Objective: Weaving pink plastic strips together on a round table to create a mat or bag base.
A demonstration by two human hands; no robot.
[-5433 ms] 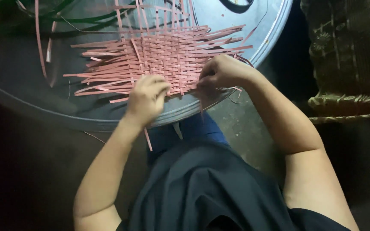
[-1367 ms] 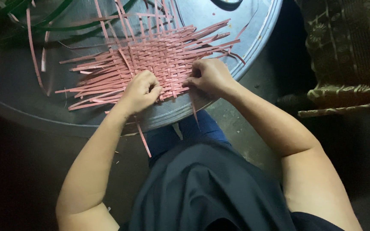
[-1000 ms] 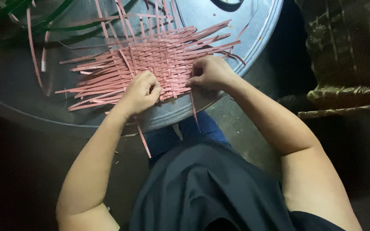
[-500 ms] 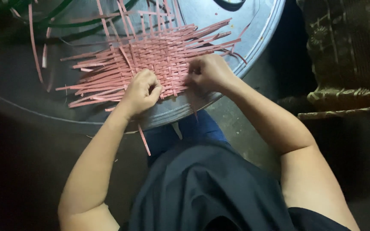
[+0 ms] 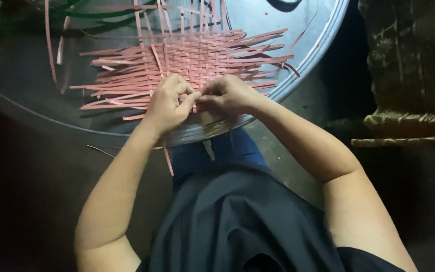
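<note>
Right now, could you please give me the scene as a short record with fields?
Surface: round grey metal tray
Work piece: flat mat of woven pink strips, loose ends sticking out on all sides
Left hand: on the mat's near edge, fingers curled
Right hand: on the near edge, fingertips meeting the left hand's
Elsewhere: green strips at the tray's far side

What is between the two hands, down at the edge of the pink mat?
Almost nothing: in the head view the left hand and right hand nearly meet fingertip to fingertip on the near edge of the pink woven mat.

Left hand (image 5: 169, 103) and right hand (image 5: 227, 95) meet fingertip to fingertip, seemingly pinched.
</note>
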